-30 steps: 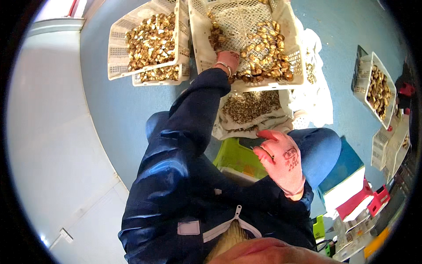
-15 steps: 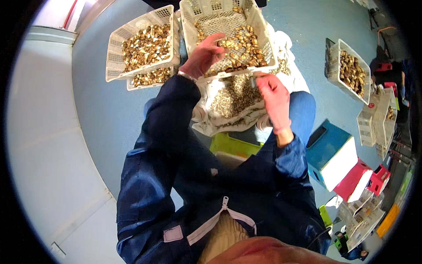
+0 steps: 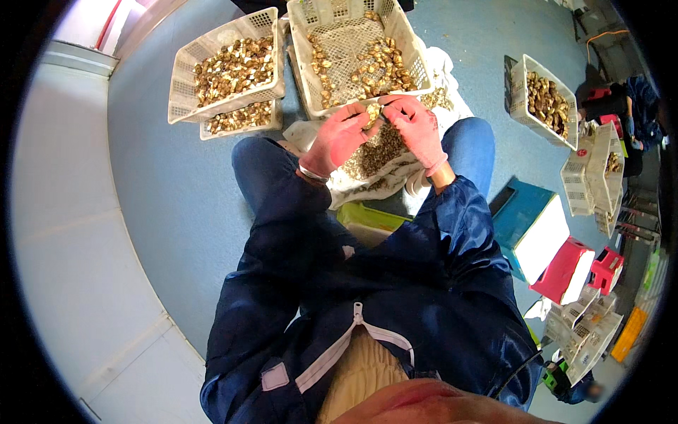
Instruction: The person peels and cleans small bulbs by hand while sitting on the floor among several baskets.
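Note:
My left hand [image 3: 339, 140], in a pink glove, is closed on a brown and pale mushroom [image 3: 373, 113] just past the near rim of a white plastic crate [image 3: 417, 71]. My right hand [image 3: 417, 131], also pink-gloved, meets it from the right with fingers pinched together. A small dark thing shows at its fingertips, too small to name. Loose mushrooms [image 3: 385, 63] lie in the crate, mostly along its right and left sides. Below my hands, a heap of small pale and brown pieces [image 3: 374, 155] rests on a white cloth [image 3: 353, 194] between my knees.
To the left, a crate of mushrooms [image 3: 236, 71] is stacked on another one [image 3: 244, 120]. Another mushroom crate [image 3: 519, 92] stands at the right, near a person in dark clothes [image 3: 641, 106]. Blue [image 3: 526, 222] and red [image 3: 565, 268] stools are at my right; a white wall [image 3: 70, 212] runs along the left.
My left hand has come back from over the crate, toward me, with a mushroom in its fingers. My right hand has shifted left and slightly away to meet it.

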Demonstrator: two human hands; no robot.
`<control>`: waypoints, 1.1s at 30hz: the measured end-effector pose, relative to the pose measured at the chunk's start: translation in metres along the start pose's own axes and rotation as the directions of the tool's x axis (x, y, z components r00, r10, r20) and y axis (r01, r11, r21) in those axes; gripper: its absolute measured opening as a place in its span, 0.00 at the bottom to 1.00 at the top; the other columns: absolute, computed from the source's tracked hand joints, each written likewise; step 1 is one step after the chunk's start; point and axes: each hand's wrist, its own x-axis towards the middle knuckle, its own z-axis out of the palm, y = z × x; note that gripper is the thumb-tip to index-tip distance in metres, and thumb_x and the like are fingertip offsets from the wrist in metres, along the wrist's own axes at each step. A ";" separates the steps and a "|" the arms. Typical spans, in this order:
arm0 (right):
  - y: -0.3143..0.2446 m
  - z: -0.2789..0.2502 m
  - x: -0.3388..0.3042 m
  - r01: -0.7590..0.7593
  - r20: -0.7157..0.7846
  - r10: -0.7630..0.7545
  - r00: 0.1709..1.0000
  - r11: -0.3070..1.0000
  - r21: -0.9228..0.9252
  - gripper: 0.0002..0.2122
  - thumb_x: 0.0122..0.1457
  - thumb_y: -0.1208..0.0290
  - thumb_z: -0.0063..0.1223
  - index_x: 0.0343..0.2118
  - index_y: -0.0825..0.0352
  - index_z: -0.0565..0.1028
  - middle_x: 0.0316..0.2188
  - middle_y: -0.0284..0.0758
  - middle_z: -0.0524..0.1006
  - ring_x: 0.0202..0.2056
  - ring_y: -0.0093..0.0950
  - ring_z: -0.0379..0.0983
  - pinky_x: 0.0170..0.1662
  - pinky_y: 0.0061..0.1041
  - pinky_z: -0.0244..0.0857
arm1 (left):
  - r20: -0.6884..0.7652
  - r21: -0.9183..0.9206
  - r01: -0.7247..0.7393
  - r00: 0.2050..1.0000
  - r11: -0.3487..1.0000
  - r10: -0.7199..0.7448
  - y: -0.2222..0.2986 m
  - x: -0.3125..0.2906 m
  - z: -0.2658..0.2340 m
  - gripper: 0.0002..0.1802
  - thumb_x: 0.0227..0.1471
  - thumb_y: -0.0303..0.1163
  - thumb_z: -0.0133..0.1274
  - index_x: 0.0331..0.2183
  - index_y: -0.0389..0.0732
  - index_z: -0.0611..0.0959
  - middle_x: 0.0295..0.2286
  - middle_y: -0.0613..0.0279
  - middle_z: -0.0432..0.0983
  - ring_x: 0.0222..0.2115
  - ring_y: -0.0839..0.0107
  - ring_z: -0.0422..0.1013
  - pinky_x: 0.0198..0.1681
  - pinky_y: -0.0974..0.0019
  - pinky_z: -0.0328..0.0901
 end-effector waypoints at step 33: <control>-0.003 -0.001 0.008 -0.034 0.010 0.033 0.999 0.995 0.095 0.06 0.57 0.72 0.54 0.31 0.69 0.79 0.44 0.33 0.79 0.44 0.24 0.72 0.49 0.23 0.65 | 0.162 0.779 -0.192 0.981 0.596 0.104 0.027 -0.011 0.021 0.11 0.52 0.24 0.48 0.36 0.34 0.82 0.43 0.56 0.73 0.32 0.73 0.72 0.33 0.72 0.68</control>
